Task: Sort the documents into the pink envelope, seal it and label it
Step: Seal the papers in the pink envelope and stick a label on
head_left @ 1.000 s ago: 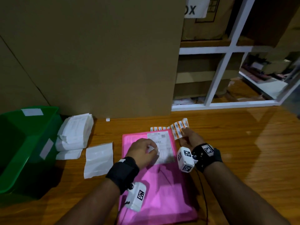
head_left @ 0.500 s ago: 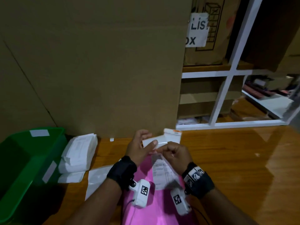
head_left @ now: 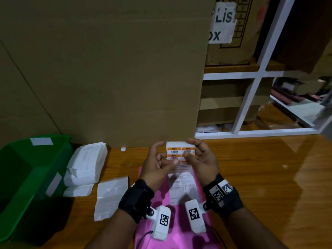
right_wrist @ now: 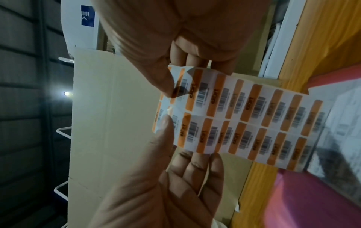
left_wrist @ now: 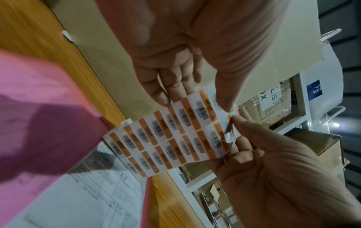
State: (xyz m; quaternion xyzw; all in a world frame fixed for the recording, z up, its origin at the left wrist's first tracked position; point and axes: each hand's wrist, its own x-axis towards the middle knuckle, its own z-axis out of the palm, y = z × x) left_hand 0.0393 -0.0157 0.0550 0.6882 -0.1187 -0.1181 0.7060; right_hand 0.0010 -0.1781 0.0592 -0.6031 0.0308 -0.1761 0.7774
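label sheet [head_left: 180, 152] now raised, turned face-up | both hands pinch it | wooden table [head_left: 251, 177], cardboard wall [head_left: 107, 69] behind

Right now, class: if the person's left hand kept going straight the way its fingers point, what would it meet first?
Probably the tall cardboard sheet standing behind the label strip that the left hand holds; depth is unclear.

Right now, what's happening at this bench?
A person holds a sheet of orange barcode stickers up in both hands, left hand and right hand, and seems to be peeling one at its top edge. Below lies the pink envelope on the wooden table, a printed document on top. A green bin stands at left.
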